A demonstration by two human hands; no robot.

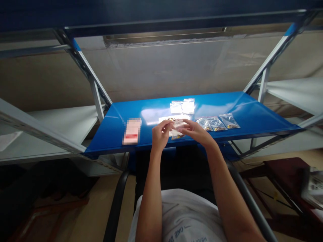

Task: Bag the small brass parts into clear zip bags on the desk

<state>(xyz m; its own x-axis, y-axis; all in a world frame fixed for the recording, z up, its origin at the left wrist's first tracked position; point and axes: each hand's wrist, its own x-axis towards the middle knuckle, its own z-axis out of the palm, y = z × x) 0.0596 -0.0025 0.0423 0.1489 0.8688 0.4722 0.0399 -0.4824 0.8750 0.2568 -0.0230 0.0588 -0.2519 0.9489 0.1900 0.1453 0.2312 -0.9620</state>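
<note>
Between my two hands is a small clear zip bag (178, 125) with a few yellowish pieces at its bottom. My left hand (160, 133) pinches the bag's left upper edge. On the other side, my right hand (193, 131) grips its right edge with thumb and fingers. Just behind the hands lies a white sheet (161, 119) with small dark and yellow pieces on it, partly hidden by my fingers. To the right, several filled zip bags (229, 121) lie flat, holding yellow and brown pieces.
Flat, shiny zip bags (182, 107) lie farther back on the blue shelf (262, 116). A blurred pinkish item with a red band (132, 131) is at the left. Metal uprights (94, 74) flank the shelf, and another blue shelf (161, 16) hangs overhead. A dark red stool (285, 168) stands lower right.
</note>
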